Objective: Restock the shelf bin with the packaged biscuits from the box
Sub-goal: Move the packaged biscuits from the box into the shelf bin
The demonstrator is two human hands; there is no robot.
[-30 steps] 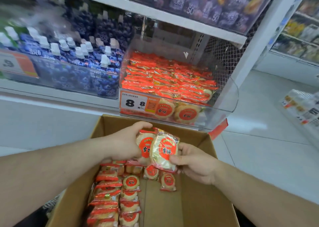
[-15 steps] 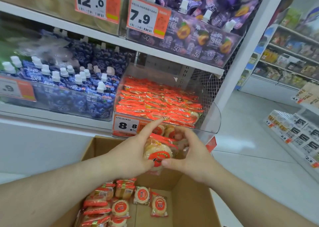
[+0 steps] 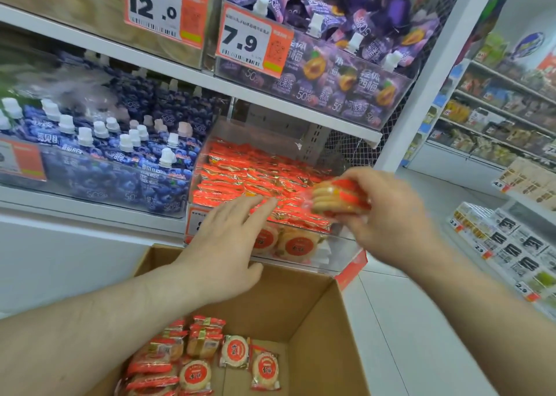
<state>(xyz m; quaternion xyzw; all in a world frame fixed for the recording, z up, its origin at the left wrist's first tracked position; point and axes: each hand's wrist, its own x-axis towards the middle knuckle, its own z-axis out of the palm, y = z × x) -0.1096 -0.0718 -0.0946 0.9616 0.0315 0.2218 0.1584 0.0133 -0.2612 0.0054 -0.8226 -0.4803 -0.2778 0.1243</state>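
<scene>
Right hand: your right hand grips a small stack of packaged biscuits, fingers curled round them, held over the right front corner of the shelf bin; the stack is motion-blurred.
Left hand: your left hand is released, fingers straight and spread, holding nothing; its fingertips reach over the bin's front wall, and whether they touch the packs there you cannot tell.
Shelf bin: a clear plastic bin on the lower shelf, filled with rows of orange-red biscuit packs; two round packs stand against its front wall.
Box: an open cardboard box sits below your arms, just under the bin; more biscuit packs lie along its left side and bottom.
Left of bin: blue spouted pouches with white caps.
Shelf above: purple spouted pouches behind a price tag reading 7.9; a second tag reads 12.0.
Far right: further shelves of goods, blurred.
</scene>
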